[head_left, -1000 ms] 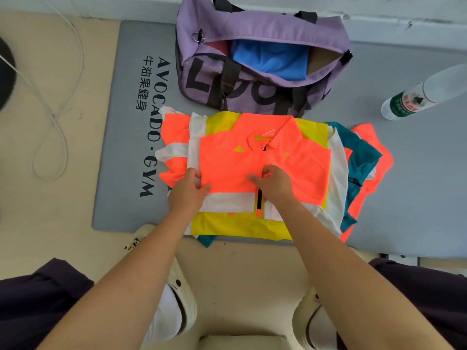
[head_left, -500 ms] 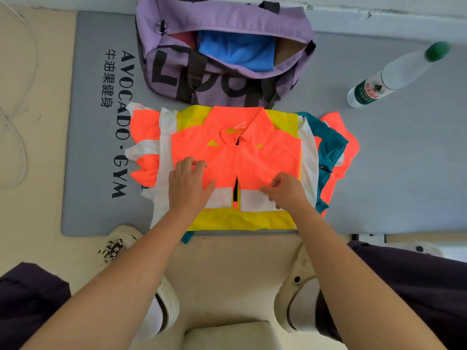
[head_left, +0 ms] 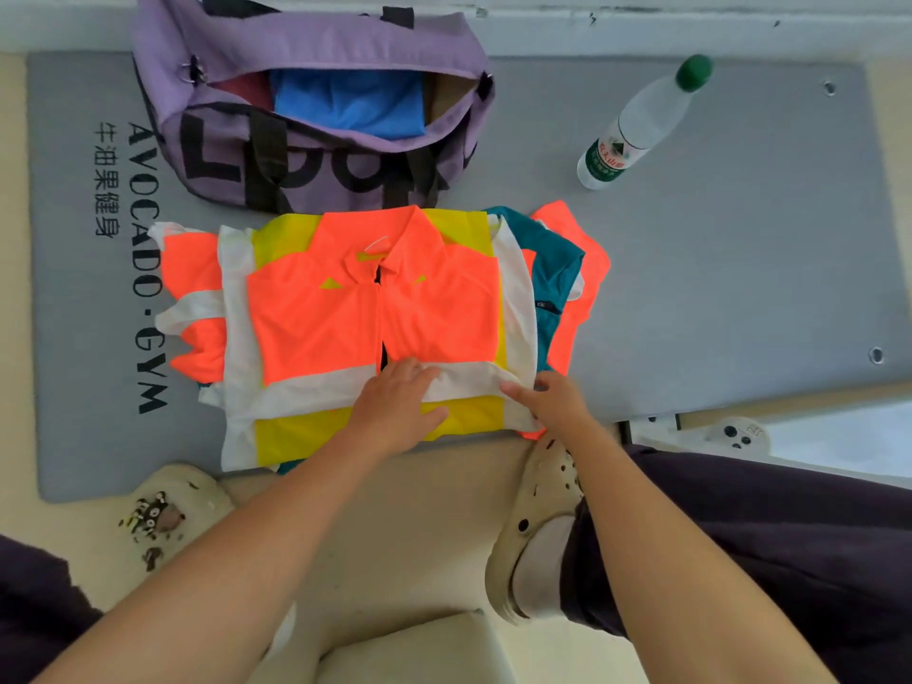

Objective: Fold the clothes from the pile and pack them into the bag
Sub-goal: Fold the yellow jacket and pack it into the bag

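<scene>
On a grey foam gym mat (head_left: pixel 691 288), a pile of bright clothes (head_left: pixel 548 269), topped by a neon-orange polo shirt with a white hem band (head_left: pixel 345 318), sleeves already turned in. Left hand (head_left: pixel 395 407) flat on that white band near the placket, fingers straight and relaxed. Right hand (head_left: pixel 552 402) at the shirt's lower right corner, fingertips on the fabric (pinching or merely pressing: cannot tell). Just beyond the pile, an open purple duffel bag with black lettering (head_left: pixel 316 155), blue cloth inside. To the right, well apart, a clear green-capped plastic bottle (head_left: pixel 641 120).
</scene>
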